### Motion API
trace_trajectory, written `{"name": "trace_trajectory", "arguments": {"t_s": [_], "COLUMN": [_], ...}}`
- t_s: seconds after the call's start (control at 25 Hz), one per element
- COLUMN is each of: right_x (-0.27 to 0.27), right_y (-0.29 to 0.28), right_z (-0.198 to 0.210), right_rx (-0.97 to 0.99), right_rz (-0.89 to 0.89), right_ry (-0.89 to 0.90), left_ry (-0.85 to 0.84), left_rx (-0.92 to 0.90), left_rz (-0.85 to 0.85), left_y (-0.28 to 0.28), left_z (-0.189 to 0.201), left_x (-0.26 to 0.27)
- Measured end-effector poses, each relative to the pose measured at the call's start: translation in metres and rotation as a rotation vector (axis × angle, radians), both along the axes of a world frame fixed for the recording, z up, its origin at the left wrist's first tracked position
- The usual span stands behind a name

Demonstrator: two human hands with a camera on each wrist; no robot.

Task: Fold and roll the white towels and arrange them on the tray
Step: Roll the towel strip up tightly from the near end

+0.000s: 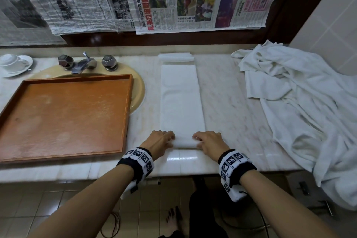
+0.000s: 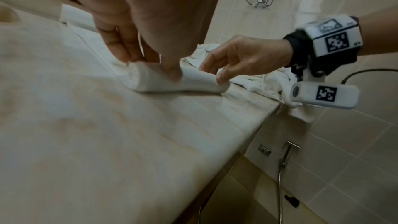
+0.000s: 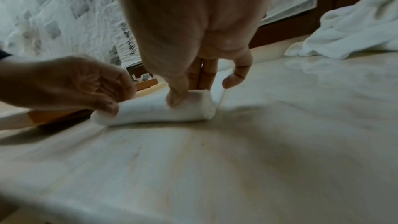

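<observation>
The left hand (image 1: 160, 142) and the right hand (image 1: 209, 142) sit side by side at the near end of the folded towel (image 1: 181, 100), each with fingers curled over and thumb tucked behind the small roll (image 1: 184, 143) formed there, pinching it from both ends; the wrist views show the left thumb (image 2: 172, 72) and the right thumb (image 3: 175, 99) pressed against the roll's near face. Taking the sink (image 1: 138, 91) as the landmark: the marble counter (image 1: 231, 106) spreads out around it and runs well to its right. The pile of loose white towels (image 1: 301, 102) lies far to the sink's right, heaped against the tiled wall and spilling over the counter's front edge. The wooden tray (image 1: 63, 118) lies over the sink's bowl, covering most of it, its bare orange floor showing. The folded towel is a long narrow strip just right of the sink, flat on the counter and running from near the back wall toward the person, with the roll at its near end, apart from the tray. 1 more folded white cloth (image 1: 175, 57) lies behind that strip, to the sink's right rear. The faucet (image 1: 82, 64) with 2 faceted knobs stands at the sink's back rim, and a cup on a saucer (image 1: 14, 63) sits to the sink's left rear.
</observation>
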State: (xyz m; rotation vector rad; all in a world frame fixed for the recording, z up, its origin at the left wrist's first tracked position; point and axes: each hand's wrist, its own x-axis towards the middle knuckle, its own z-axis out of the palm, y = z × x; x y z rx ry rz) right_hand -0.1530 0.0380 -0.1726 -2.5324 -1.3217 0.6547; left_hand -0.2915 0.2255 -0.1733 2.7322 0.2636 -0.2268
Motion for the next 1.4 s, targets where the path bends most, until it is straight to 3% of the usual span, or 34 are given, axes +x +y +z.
{"name": "trace_trajectory", "arguments": {"t_s": [0.08,0.2,0.32,0.6,0.96,1.12,1.24,1.4], "right_x": [0.004,0.011,0.008,-0.023,-0.008,0.000,0.007,0.010], "right_y": [-0.002,0.004,0.011,0.006,0.009,0.007,0.010,0.022], "right_z": [0.005,0.006,-0.001,-0.015,-0.016,0.000,0.010,0.007], "right_rx": [0.031,0.035,0.027,0.310,0.216,0.098,0.085,0.045], "right_rz": [-0.082,-0.130,-0.113,0.022,0.117,0.108,-0.017,0.010], "right_ry": [0.109,0.136,-0.017,-0.156,-0.201,-0.051,0.121,-0.010], "left_ry": [0.002,0.021,-0.006,-0.100,0.057,0.053,0.067,0.111], "left_rx": [-0.071,-0.149,-0.103,0.038,0.179,0.130,0.009,0.010], "left_rz": [0.027,0.142,0.193,0.123,-0.020,-0.080,-0.045,0.050], "left_y": [0.003,0.007,0.002,-0.027,-0.023,-0.015,-0.010,-0.007], "left_z": [0.004,0.002,-0.001,-0.009,-0.004,-0.005,-0.001,-0.003], "left_x": [0.000,0.007,0.011,0.004,0.017,0.013,0.014,0.024]}}
